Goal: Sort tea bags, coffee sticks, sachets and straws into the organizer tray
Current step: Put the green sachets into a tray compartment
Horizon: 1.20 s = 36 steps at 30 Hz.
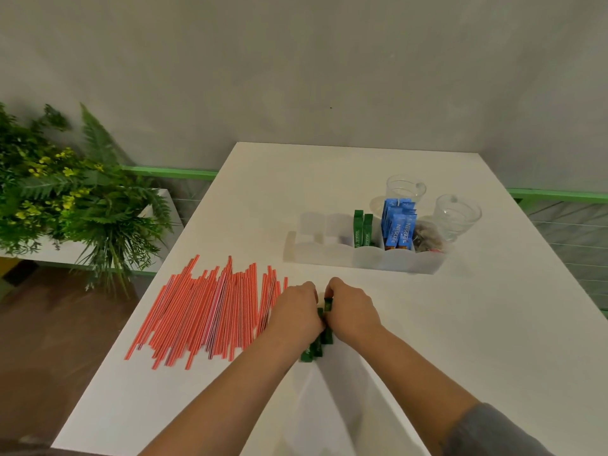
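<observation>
A translucent white organizer tray (332, 255) stands on the white table. It holds two upright green sachets (362, 229), several blue coffee sticks (398, 225) and dark tea bags (427, 239) at its right end; its left compartments look empty. Many red straws (210, 311) lie spread flat on the table's left. My left hand (294, 312) and my right hand (352, 311) meet at the table's middle front, both closed around a bundle of green sachets (317, 343). The hands hide most of the bundle.
Two clear plastic cups (405, 189) (458, 214) stand behind the tray. A leafy green plant (65, 192) in a white planter sits off the table's left edge. A grey wall rises behind, with a green rail along it.
</observation>
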### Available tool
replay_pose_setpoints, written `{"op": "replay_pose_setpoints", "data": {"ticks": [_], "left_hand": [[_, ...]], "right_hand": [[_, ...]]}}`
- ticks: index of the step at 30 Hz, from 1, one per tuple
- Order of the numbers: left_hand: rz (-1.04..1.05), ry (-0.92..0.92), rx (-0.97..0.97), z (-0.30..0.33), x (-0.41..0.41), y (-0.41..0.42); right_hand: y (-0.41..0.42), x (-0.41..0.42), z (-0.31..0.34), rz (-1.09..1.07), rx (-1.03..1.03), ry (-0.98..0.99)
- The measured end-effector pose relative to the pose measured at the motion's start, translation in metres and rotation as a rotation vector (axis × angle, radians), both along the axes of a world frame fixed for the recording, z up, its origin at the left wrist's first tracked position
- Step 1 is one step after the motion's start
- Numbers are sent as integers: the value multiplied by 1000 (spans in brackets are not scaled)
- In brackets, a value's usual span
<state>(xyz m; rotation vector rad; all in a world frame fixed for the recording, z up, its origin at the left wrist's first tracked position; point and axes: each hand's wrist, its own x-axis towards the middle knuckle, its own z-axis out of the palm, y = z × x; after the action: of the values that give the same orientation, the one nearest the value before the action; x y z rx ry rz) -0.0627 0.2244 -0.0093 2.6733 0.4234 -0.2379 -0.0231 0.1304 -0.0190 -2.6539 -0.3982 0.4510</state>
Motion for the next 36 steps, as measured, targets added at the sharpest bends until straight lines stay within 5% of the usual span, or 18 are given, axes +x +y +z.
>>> {"op": "replay_pose_setpoints", "data": {"ticks": [16,27,36], "left_hand": [[69,-70,-244,18,22,-8],[39,-216,-357,58,80,-4],[-47,-382,-263,68,124,-5]], "right_hand": [[-24,30,23,-217,262,321],[-47,80,78,-171,272,96],[-53,113,97,-181,215,-139]]}}
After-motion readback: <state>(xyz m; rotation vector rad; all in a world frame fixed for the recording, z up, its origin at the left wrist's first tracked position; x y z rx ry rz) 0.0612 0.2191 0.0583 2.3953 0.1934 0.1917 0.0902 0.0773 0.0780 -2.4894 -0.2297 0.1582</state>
